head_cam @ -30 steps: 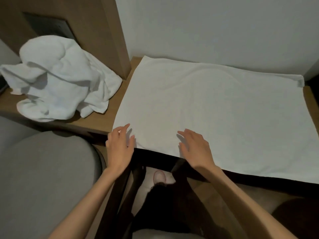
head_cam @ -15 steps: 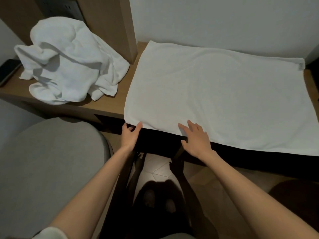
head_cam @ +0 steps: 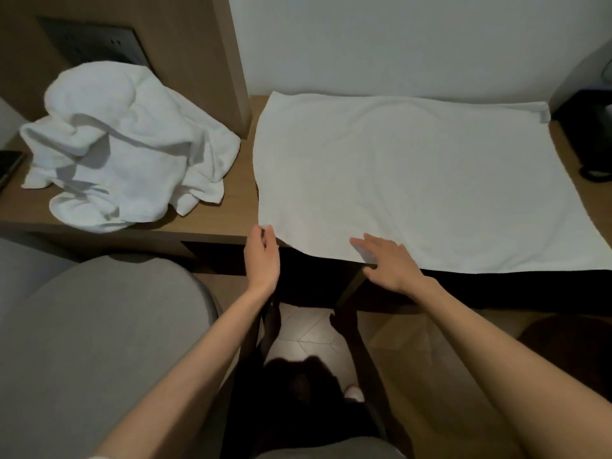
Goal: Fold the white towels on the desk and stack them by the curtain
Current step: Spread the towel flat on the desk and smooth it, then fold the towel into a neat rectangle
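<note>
Across the right part of the brown wooden desk [head_cam: 236, 193] a flat white rectangular terry towel [head_cam: 414, 180] lies spread open, its far edge along the pale wall and its near edge hanging slightly over the desk's front edge. A small tag [head_cam: 544, 114] shows at the towel's far right corner.

The left hand [head_cam: 263, 256] stands edge-on at the desk's front edge, its fingertips touching the towel's near left corner; whether they pinch the cloth cannot be told. The right hand [head_cam: 389, 263] lies palm down on the towel's near edge, fingers spread and straight, the thumb just below the hem.

On the left part of the desk, apart from the flat towel, sits a crumpled heap of white towels [head_cam: 126, 147], in front of an upright wooden panel [head_cam: 198, 44] bearing a dark socket plate [head_cam: 89, 41]. A dark flat phone-like object [head_cam: 8, 164] rests at the desk's left edge, and a dark object [head_cam: 592, 134] stands at its far right corner. A grey rounded upholstered seat [head_cam: 99, 342] stands below the desk's front left.
</note>
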A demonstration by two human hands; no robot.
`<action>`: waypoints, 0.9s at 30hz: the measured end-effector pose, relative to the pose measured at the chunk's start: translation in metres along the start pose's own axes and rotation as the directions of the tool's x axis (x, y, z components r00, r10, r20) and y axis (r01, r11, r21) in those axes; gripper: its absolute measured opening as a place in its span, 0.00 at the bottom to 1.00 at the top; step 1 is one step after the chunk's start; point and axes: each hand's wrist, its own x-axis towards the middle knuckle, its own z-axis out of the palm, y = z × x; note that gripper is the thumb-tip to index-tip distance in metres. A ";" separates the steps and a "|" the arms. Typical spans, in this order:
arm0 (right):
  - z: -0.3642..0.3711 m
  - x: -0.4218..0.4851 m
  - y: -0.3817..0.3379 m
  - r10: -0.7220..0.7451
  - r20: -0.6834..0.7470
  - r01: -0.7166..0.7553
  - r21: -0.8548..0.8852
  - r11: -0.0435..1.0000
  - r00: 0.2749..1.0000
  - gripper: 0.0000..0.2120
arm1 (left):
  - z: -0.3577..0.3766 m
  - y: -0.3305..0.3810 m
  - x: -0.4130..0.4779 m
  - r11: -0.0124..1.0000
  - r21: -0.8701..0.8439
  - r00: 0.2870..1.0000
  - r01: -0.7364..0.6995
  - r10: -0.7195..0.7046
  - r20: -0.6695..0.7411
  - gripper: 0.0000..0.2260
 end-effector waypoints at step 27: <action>-0.092 -0.100 0.322 0.655 -0.366 -0.397 0.571 0.719 0.661 0.19 | 0.320 0.127 -0.070 0.958 0.037 0.908 -0.284 0.257 0.331 0.11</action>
